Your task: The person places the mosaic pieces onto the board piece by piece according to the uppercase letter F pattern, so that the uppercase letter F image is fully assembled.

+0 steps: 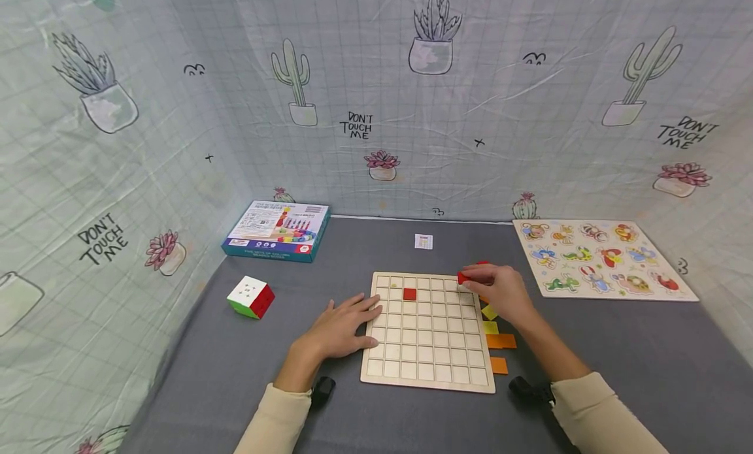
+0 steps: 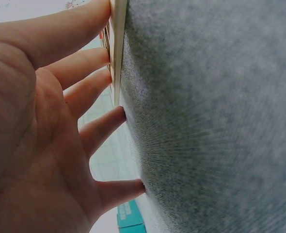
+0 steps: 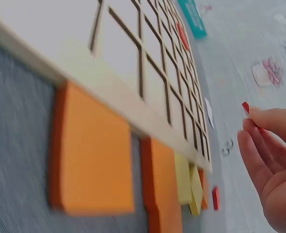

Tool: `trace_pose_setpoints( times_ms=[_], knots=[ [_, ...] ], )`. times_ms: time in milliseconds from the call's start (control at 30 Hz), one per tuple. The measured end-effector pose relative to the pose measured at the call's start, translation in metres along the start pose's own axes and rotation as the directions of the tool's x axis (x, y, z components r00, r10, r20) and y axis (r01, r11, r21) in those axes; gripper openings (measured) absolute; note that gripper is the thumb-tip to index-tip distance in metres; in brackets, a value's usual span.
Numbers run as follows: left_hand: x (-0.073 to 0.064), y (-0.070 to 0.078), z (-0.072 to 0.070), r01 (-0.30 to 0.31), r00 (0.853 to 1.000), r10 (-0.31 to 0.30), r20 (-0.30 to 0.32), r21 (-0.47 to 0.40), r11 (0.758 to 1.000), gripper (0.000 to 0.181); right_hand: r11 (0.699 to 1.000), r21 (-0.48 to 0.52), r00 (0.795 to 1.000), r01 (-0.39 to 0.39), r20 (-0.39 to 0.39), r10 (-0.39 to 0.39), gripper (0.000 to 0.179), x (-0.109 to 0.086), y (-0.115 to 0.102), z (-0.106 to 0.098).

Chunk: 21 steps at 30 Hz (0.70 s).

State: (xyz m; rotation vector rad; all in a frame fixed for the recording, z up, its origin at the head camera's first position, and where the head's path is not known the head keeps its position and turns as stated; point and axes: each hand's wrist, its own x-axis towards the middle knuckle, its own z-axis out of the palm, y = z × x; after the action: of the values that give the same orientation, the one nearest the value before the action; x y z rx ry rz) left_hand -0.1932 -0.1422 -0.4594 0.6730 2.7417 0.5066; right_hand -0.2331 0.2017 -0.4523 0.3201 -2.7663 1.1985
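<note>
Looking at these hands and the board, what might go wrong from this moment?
The right hand pinches a red tile near the far right corner of the board; the tile might slip from this small grip. Orange tiles lie along the board's right edge, near the right forearm, which might knock them. The left hand touches the board's left edge; a harder push might slide the board against those tiles.

The head camera over there looks forward and down, taking in the whole grid board (image 1: 432, 339) from farthest back. Strapped to the wrists, the other two sit far nearer and turned sideways, one close on the left palm (image 2: 41, 141), one skimming past an orange tile (image 3: 92, 155); both share the board and a teal box (image 3: 194, 18).
</note>
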Motion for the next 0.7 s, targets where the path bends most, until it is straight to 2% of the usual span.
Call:
trace_pose_setpoints(
  times_ms=[267, 700],
  knots=[
    [0.000, 0.000, 0.000, -0.001, 1.000, 0.001, 0.001, -0.011, 1.000, 0.067, 0.999, 0.027, 0.999, -0.026, 0.041, 0.024, 0.026, -0.003, -0.015, 0.025],
    [0.001, 0.000, 0.000, 0.007, 1.000, -0.007, -0.002, -0.014, 1.000, 0.067, 0.998, 0.060, 0.996, 0.024, 0.082, -0.029, 0.022, 0.004, -0.026, 0.049]
  ],
)
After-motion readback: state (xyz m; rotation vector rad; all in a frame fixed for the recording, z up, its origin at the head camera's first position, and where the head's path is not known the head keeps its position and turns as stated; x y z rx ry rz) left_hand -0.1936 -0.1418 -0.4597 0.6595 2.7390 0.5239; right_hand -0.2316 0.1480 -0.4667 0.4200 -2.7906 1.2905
